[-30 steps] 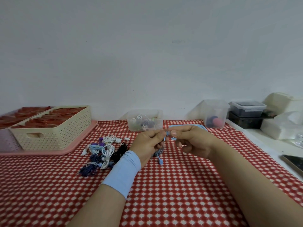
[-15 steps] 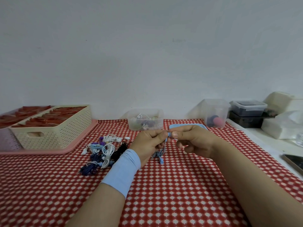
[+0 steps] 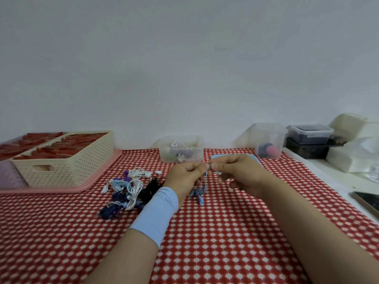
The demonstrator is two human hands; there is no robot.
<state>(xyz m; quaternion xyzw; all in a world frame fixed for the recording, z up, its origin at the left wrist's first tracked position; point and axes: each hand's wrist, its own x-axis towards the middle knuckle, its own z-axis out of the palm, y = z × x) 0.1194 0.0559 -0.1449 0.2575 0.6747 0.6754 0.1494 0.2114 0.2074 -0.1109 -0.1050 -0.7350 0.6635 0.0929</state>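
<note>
Over the middle of the red-and-white tablecloth (image 3: 225, 232), my left hand (image 3: 187, 178) and my right hand (image 3: 238, 173) meet fingertip to fingertip. Both pinch the top of a blue earphone cable (image 3: 199, 192), whose bundled rest hangs down to the cloth between my hands. My left wrist wears a light blue band. A pile of coiled earphones (image 3: 131, 187), white, purple, dark blue and black, lies just left of my left hand.
A clear tub (image 3: 181, 148) with more earphones stands behind my hands, and a blue lid (image 3: 231, 156) lies behind my right hand. A cream basket (image 3: 67, 160) sits on a pink tray at left. More tubs (image 3: 267, 140) and a phone (image 3: 367, 199) are at right.
The hanging blue cable bundle has dropped a little lower towards the cloth. Both hands keep their pinch and stay nearly in place.
</note>
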